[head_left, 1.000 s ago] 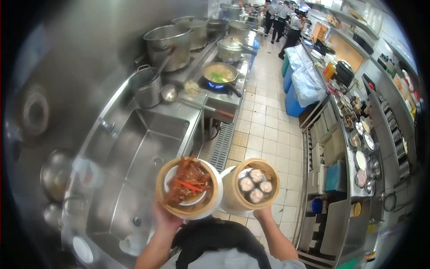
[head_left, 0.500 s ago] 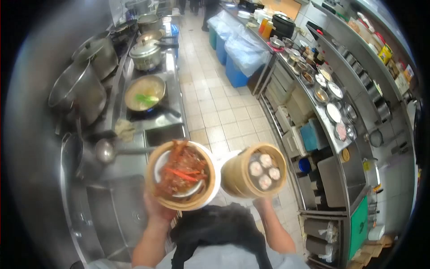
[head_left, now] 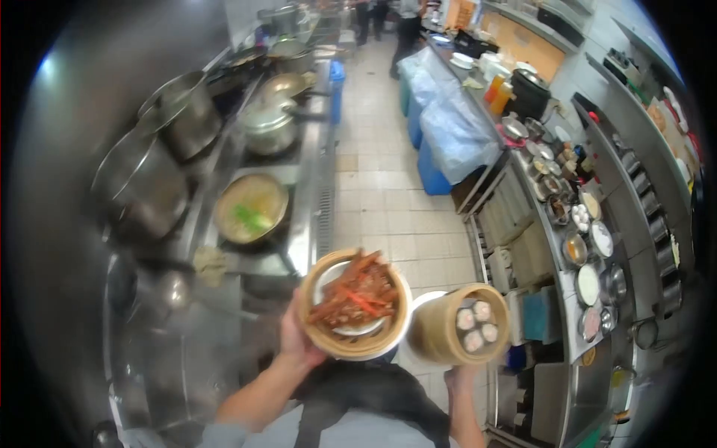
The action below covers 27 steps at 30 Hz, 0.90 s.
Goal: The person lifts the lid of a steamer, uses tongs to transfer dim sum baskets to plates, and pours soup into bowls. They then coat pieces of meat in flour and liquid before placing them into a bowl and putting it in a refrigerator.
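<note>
My left hand (head_left: 300,337) is closed on the side of a round bamboo steamer (head_left: 308,287) with a white plate beneath it. Inside is a white dish of reddish-brown braised pieces (head_left: 357,295), perhaps chicken feet, topped with red strips. To its right, a taller bamboo steamer (head_left: 433,328) holds several pale dumplings (head_left: 473,342) and also sits on a white plate (head_left: 409,355). My right hand (head_left: 463,375) supports this one from below and behind; its fingers are mostly hidden. Both steamers are held in front of my dark apron (head_left: 366,396).
On the left stand a wok (head_left: 252,209) with greens, a lidded pot (head_left: 269,131), tall stockpots (head_left: 149,187) and a sink (head_left: 168,373). A tiled aisle (head_left: 373,179) runs ahead, with people at its far end. Plastic-covered blue bins (head_left: 433,168) and a counter of bowls (head_left: 588,285) line the right.
Both steamers have shifted right and down in view, still in my hands. My view has tilted up, showing more of the aisle and the people at its far end.
</note>
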Tool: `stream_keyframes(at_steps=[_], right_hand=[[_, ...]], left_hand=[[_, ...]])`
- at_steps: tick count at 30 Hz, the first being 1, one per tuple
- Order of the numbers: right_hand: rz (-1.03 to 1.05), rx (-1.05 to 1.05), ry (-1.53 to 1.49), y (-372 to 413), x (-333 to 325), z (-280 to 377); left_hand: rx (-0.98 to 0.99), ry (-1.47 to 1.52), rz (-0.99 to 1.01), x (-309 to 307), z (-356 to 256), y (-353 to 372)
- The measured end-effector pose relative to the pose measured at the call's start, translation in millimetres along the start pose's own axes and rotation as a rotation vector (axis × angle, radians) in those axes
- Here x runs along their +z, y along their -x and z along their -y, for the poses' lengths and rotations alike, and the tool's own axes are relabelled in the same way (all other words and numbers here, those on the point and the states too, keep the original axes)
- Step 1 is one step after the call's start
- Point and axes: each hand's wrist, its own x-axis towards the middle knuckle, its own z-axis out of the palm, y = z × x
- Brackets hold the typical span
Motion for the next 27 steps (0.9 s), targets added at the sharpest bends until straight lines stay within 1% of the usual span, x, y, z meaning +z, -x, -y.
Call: stream_keyframes(at_steps=[1, 2, 4, 5, 7, 8, 10, 12, 13, 14, 15, 16, 17, 20, 21, 22, 24, 25, 26, 27], right_hand=[[0.018, 0.01, -0.009, -22, 5, 4], [0.035, 0.023, -0.023, -48, 3, 7], [0.162, 0.071, -0.12, -112, -17, -3], [0.172, 0.129, -0.115, -125, 5, 18], [0.166, 0.1, -0.094, -160, 34, 33], [0.173, 0.063, -0.076, -179, 50, 39], [0.181, 0.054, -0.053, -213, 72, 44], [0.17, 0.073, -0.005, -252, 101, 46], [0.134, 0.13, -0.056, -269, 112, 50], [0.119, 0.124, -0.045, -291, 115, 45], [0.102, 0.187, -0.162, -314, 113, 38], [0.103, 0.24, -0.282, -341, 116, 36], [0.133, 0.151, -0.209, -349, 141, 50], [0.125, 0.111, -0.131, -391, 196, 83], [0.12, 0.078, -0.104, -400, 220, 97], [0.114, 0.075, -0.114, -416, 235, 102], [0.009, 0.047, -0.171, -446, 255, 107], [0.073, -0.002, -0.216, -467, 260, 101], [0.056, 0.009, -0.232, -485, 267, 99], [0.026, 0.006, -0.215, -504, 276, 99]], left_hand=[[-0.011, 0.02, -0.052, 13, 4, -11], [0.036, -0.007, -0.027, 25, 9, -24], [0.103, 0.009, 0.013, 40, 18, -53], [0.093, 0.004, 0.013, 48, 19, -68], [0.201, -0.004, -0.089, 63, 21, -98], [0.204, 0.009, -0.081, 72, 20, -115], [0.198, 0.084, 0.011, 85, 14, -151], [0.18, 0.099, 0.04, 91, 3, -198], [0.157, 0.126, 0.066, 94, -4, -224], [0.123, 0.151, 0.084, 95, -11, -247], [0.113, 0.093, 0.056, 106, -20, -274], [0.106, 0.104, 0.065, 110, -27, -300], [0.102, 0.089, 0.064, 114, -35, -327], [0.097, 0.06, 0.067, 151, -59, -400], [0.051, 0.104, 0.074, 161, -66, -423], [0.003, 0.141, 0.077, 171, -72, -445], [0.024, 0.047, 0.076, 204, -81, -480], [0.034, 0.04, 0.09, 213, -86, -501], [0.042, 0.035, 0.104, 220, -91, -521], [0.035, 0.039, 0.077, 225, -94, -543]])
